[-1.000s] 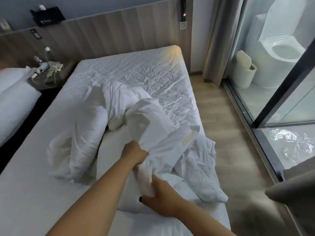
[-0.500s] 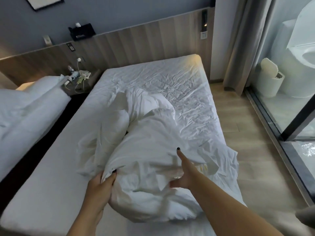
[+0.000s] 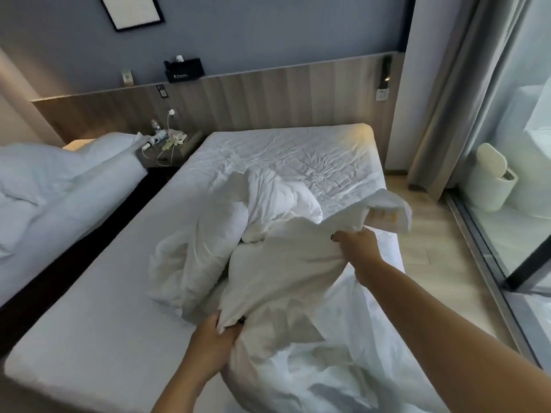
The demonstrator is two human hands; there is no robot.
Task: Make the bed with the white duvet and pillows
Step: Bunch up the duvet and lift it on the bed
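The white duvet lies crumpled in a heap across the middle and near right of the bed, which has a wrinkled white fitted sheet. My left hand grips a bunched edge of the duvet near the front of the bed. Further right and higher, my right hand grips another part of the edge and lifts it off the mattress; a corner with a yellow label flops over beyond that hand. No pillow can be told apart from the heap.
A second bed with white bedding stands to the left across a dark gap. Between the headboards sits a nightstand with cables and small items. Wood floor, a grey curtain, a glass partition and a white bin are on the right.
My right hand went from reaching open over the duvet to gripping its edge, moving up and right and lifting it. My left hand keeps its hold on the near edge. The view tilted up.
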